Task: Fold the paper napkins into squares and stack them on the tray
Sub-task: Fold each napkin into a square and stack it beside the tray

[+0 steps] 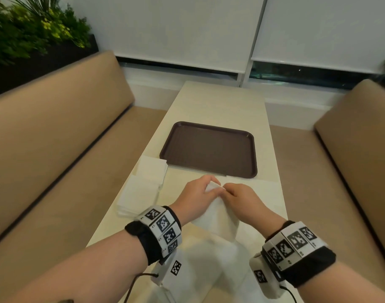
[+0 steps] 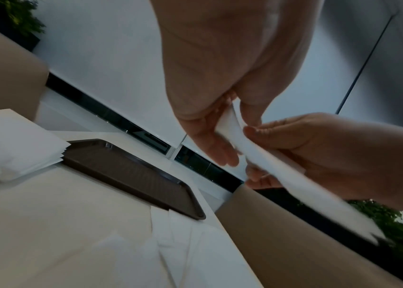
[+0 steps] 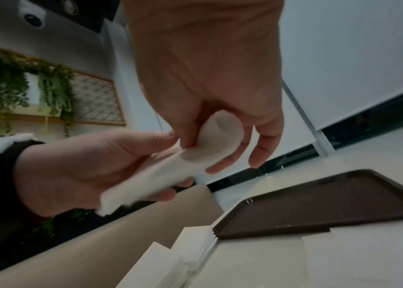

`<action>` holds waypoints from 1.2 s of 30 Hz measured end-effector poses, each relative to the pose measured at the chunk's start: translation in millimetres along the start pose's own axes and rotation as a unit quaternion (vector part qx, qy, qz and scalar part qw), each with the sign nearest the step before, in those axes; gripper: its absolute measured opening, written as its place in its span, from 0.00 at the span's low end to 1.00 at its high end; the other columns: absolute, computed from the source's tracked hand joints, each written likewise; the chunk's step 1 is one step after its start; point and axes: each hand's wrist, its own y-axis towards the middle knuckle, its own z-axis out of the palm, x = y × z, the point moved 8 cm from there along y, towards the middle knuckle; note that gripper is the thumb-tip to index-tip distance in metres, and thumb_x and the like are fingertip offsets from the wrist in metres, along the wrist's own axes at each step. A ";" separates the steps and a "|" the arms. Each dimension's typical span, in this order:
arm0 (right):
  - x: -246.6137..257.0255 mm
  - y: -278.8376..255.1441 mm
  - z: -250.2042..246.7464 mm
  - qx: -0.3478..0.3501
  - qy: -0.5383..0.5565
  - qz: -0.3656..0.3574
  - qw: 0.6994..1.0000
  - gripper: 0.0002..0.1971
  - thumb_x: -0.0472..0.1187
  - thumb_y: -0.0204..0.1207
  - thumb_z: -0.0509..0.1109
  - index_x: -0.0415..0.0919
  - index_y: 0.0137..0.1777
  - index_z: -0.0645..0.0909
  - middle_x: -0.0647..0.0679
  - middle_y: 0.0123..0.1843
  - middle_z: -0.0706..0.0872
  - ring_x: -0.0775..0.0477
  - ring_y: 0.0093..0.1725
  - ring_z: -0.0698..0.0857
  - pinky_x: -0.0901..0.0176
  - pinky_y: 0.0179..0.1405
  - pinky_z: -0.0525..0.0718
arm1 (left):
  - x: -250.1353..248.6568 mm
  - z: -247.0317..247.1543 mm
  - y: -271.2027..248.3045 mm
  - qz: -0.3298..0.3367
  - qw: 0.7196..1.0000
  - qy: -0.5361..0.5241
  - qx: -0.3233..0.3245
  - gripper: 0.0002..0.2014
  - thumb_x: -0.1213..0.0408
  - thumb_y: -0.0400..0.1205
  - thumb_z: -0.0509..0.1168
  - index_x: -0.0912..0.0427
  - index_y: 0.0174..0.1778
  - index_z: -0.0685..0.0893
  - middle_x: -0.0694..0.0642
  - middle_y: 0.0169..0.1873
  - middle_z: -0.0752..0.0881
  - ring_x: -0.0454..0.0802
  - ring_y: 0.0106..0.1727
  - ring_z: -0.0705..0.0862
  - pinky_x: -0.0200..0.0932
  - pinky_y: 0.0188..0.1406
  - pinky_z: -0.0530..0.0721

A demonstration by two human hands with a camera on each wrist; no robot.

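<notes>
A white paper napkin [image 1: 219, 215] hangs lifted above the table, held up between both hands. My left hand [image 1: 210, 185] pinches its upper left edge and my right hand [image 1: 227, 190] pinches the edge beside it. The left wrist view shows the left hand [image 2: 232, 136] with thumb and fingers on the napkin [image 2: 276, 171]. The right wrist view shows the right hand [image 3: 222, 148] curled round the napkin's [image 3: 171, 173] rolled-over top. The brown tray [image 1: 209, 149] lies just beyond the hands with nothing on it.
Two stacks of white napkins [image 1: 151, 171] [image 1: 138, 196] lie left of the tray's near corner. Another napkin [image 1: 257, 191] lies flat on the table's right side, and more white paper [image 1: 209, 270] lies below my wrists. Tan benches [image 1: 56, 138] flank the narrow table.
</notes>
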 end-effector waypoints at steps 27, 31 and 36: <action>-80.8 -48.2 67.5 0.089 0.069 0.145 0.983 0.13 0.37 0.83 0.61 0.48 0.41 0.83 0.47 0.33 0.86 0.59 0.32 0.81 0.74 0.31 0.75 | 205.3 -172.7 33.2 -0.198 0.957 -0.036 -0.210 0.09 0.60 0.86 0.61 0.60 0.43 0.79 0.53 0.33 0.79 0.53 0.38 0.76 0.44 0.37 0.72; -87.3 -54.5 74.3 0.100 0.069 0.169 0.978 0.12 0.36 0.82 0.62 0.49 0.41 0.83 0.48 0.33 0.87 0.61 0.32 0.83 0.76 0.34 0.76 | 208.2 -186.4 79.1 -0.204 0.959 -0.006 -0.195 0.11 0.59 0.86 0.57 0.60 0.39 0.75 0.55 0.32 0.77 0.54 0.38 0.75 0.45 0.35 0.70; -97.9 -53.6 80.5 0.098 0.063 0.196 0.974 0.13 0.37 0.80 0.64 0.52 0.38 0.82 0.51 0.32 0.88 0.65 0.32 0.83 0.78 0.37 0.76 | 227.0 -182.8 131.6 -0.230 0.962 0.060 -0.135 0.10 0.60 0.85 0.58 0.60 0.41 0.75 0.59 0.37 0.78 0.53 0.41 0.75 0.45 0.39 0.69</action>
